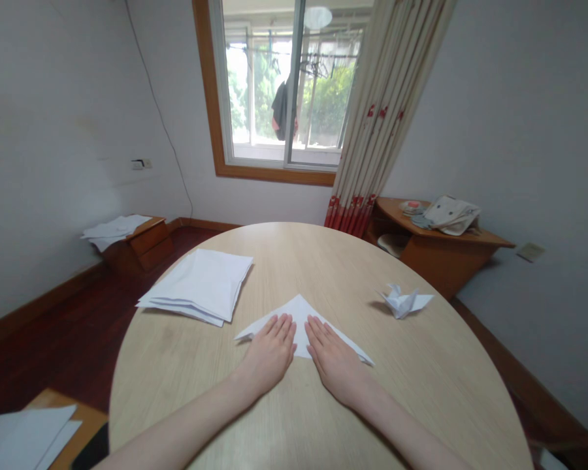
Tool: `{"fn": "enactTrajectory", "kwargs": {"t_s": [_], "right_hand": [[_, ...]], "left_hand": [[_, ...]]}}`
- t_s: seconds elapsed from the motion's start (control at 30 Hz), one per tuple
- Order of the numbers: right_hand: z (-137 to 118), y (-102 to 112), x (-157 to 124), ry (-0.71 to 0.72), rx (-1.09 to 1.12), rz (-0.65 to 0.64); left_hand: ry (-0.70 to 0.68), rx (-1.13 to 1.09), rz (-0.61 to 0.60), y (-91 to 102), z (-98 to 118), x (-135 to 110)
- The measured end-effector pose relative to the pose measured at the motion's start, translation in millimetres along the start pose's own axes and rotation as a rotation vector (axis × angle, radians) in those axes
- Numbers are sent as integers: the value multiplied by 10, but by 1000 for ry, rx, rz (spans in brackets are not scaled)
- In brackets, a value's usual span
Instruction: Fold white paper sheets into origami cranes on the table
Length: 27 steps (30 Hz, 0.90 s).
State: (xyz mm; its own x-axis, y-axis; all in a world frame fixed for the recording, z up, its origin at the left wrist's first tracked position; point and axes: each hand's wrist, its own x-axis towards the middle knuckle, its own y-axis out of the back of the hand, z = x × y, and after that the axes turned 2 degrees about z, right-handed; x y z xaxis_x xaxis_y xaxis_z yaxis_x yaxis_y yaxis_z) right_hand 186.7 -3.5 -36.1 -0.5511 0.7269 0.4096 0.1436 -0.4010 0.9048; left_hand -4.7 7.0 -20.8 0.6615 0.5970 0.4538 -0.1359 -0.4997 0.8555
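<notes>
Table rim (284, 225) well beyond folded paper (300, 320)

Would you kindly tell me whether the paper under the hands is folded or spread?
Folded: the paper has a pointed, triangular outline.

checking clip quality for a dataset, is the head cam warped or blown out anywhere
In the head view, wide-angle distortion bows the round wooden table and walls; daylight blows out the window; the left hand and right hand look sharp; a soft shadow lies beside the origami bird
</notes>
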Motion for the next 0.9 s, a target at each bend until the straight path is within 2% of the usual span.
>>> {"fn": "enactTrajectory", "kwargs": {"t_s": [0.23, 0.53, 0.77, 0.9], "right_hand": [[14, -23, -16, -11, 36, 1], [45, 197, 60, 18, 62, -5], [193, 351, 95, 57, 170, 23], [323, 380, 77, -1, 250, 44]], "left_hand": [[12, -8, -16, 47, 7, 5], [59, -48, -28, 50, -17, -5], [33, -45, -61, 10, -136, -2], [-4, -111, -86, 2, -177, -13]]}}
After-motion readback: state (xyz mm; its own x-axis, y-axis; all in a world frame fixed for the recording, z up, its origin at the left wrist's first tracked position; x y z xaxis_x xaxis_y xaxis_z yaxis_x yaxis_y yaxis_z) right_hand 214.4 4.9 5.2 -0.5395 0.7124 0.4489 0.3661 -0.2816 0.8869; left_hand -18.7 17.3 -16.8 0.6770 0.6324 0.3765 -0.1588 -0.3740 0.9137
